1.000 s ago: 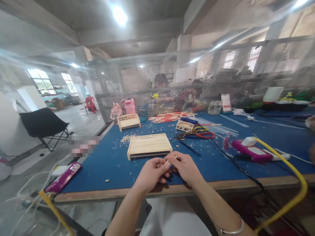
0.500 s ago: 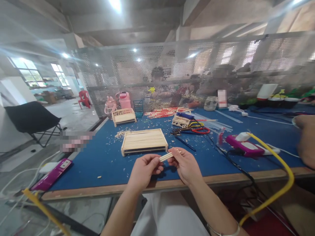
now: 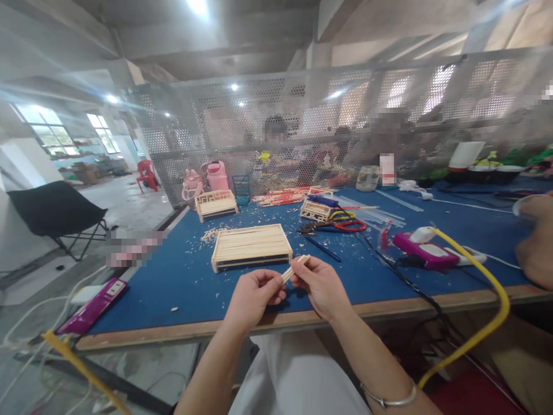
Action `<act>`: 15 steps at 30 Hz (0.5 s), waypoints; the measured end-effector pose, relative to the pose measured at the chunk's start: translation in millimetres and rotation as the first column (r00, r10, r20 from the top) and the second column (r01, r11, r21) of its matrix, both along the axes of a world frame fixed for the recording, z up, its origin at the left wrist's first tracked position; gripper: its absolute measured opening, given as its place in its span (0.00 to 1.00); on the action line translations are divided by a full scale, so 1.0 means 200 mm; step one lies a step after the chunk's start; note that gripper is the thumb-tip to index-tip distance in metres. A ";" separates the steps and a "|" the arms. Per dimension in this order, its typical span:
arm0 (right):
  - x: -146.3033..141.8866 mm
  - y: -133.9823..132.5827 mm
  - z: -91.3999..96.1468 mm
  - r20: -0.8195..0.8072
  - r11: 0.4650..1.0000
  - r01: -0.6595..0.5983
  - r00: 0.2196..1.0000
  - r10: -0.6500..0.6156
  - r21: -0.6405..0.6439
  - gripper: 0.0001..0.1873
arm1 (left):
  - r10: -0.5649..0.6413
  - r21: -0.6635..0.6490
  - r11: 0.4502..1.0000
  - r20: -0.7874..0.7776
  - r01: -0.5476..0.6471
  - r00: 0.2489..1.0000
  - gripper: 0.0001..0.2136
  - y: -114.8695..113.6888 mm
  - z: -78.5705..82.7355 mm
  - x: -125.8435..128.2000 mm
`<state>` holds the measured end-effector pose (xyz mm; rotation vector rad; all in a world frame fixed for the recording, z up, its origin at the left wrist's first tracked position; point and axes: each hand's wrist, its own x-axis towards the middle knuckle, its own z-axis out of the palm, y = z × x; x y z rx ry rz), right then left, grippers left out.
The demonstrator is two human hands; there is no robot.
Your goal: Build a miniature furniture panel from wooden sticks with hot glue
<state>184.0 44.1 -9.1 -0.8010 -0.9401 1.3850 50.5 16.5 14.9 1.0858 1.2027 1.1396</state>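
Observation:
My left hand (image 3: 254, 298) and my right hand (image 3: 320, 286) meet over the near edge of the blue table (image 3: 181, 294). Together they pinch a short bundle of pale wooden sticks (image 3: 295, 267), the left at its lower end, the right around its upper half. The bundle tilts up to the right. Just beyond the hands lies a flat tray built of wooden sticks (image 3: 251, 246), with wood shavings scattered around it.
A small stick bench (image 3: 215, 204), another stick frame (image 3: 315, 210), red and black cutters (image 3: 341, 226), a pink device (image 3: 421, 252) and a yellow hose (image 3: 484, 300) crowd the table. Another person's arm (image 3: 536, 248) rests at the right edge. People sit behind the mesh screen.
The hands rose slightly and drew the sticks into clearer view; the bundle now tilts more steeply up to the right. The camera shifted a little; another person's arm came in at the right.

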 end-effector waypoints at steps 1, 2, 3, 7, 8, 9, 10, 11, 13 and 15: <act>0.00 0.00 0.00 0.008 1.000 0.006 1.000 -0.006 0.007 0.25 | 0.001 0.007 1.000 -0.006 -0.001 1.000 0.13 0.00 0.00 0.00; 0.00 0.00 0.00 0.017 1.000 0.009 1.000 -0.009 0.013 0.24 | 0.000 0.015 1.000 -0.013 0.000 1.000 0.13 -0.01 0.00 0.00; 0.00 0.00 -0.01 0.027 1.000 0.008 1.000 -0.009 0.020 0.24 | -0.001 0.024 1.000 -0.021 0.002 1.000 0.13 -0.01 0.00 0.01; -0.01 -0.01 0.00 0.056 0.999 0.004 0.998 -0.006 0.043 0.23 | -0.023 0.040 0.999 -0.043 0.025 0.999 0.12 -0.02 0.00 0.01; -0.01 -0.01 0.00 0.058 0.999 0.005 0.998 -0.008 0.047 0.23 | -0.026 0.039 0.999 -0.041 0.028 0.999 0.11 -0.02 0.00 0.02; -0.01 -0.01 0.00 0.058 0.999 0.007 0.998 -0.010 0.051 0.23 | -0.026 0.036 0.999 -0.038 0.027 0.999 0.11 -0.01 -0.01 0.02; -0.01 -0.01 -0.01 0.057 0.999 0.006 0.998 -0.009 0.052 0.23 | -0.023 0.034 0.999 -0.033 0.024 0.999 0.11 -0.01 -0.01 0.02; -0.01 -0.01 -0.01 0.056 0.999 0.004 0.998 -0.007 0.052 0.23 | -0.020 0.032 0.999 -0.028 0.021 0.999 0.10 0.00 -0.02 0.02; -0.01 -0.01 -0.01 0.054 0.999 -0.003 0.999 0.000 0.048 0.24 | -0.022 0.026 0.999 -0.024 0.022 0.999 0.10 0.00 -0.03 0.01; 0.00 -0.02 0.00 0.052 0.999 -0.006 0.999 0.004 0.041 0.23 | -0.036 0.017 0.999 -0.023 0.037 0.999 0.09 -0.01 -0.02 0.01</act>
